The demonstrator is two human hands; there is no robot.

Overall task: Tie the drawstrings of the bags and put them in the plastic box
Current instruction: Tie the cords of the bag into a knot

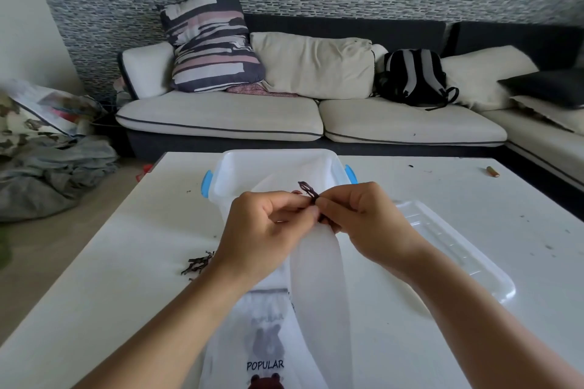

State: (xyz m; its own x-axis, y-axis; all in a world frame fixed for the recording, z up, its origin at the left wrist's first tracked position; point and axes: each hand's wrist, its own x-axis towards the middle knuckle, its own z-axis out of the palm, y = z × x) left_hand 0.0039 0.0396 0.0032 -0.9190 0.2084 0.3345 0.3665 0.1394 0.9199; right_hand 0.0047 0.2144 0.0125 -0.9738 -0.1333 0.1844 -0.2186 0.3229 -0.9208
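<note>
A translucent white drawstring bag point(319, 278) hangs lifted in front of me over the white table point(110, 278). Its dark drawstring point(308, 191) sticks up in a small loop between my hands. My left hand point(268, 227) pinches the string and the gathered bag mouth from the left. My right hand point(369, 221) pinches the string from the right. More bags printed with "POPULAR" and a bear point(265, 344) lie flat near the table's front edge. The clear plastic box point(227, 167) with blue handles stands just beyond my hands.
The box's clear lid point(458, 246) lies to the right of my hands. A bundle of dark strings point(199, 264) sits on the table to the left. A small brown cylinder point(493, 171) lies at the far right. Behind the table stands a sofa point(284, 117) with cushions and a backpack point(410, 77).
</note>
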